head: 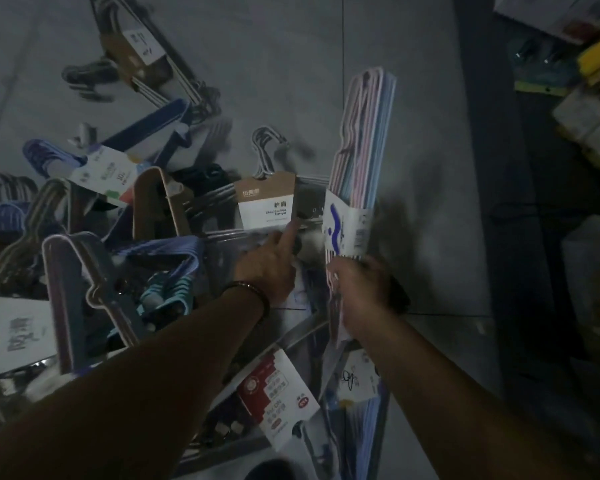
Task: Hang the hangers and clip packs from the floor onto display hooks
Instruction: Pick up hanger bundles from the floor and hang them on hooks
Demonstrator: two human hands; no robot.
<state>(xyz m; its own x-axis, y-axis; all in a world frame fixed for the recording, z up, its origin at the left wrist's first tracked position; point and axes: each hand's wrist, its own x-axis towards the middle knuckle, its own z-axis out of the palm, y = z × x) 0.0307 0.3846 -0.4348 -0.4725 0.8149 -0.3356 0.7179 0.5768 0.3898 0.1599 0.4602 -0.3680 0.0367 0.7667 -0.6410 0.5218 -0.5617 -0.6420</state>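
Several bundles of hangers lie in a heap on the grey tiled floor (274, 64). My right hand (359, 289) grips a pack of pastel pink and blue hangers (364, 140) by its white paper band and holds it upright above the floor. My left hand (274, 261) reaches into the heap with the index finger stretched out, its tip touching the lower edge of a hanger pack with a brown and white label (267, 200). A red and white labelled pack (278, 396) lies between my forearms.
More packs lie to the left: a dark blue bundle (146, 133), a tan one (156, 202), a light blue one (167, 289). Another brown-labelled bundle (139, 53) lies farther off. A dark shelf base (492, 168) with stacked goods (589, 64) borders the right.
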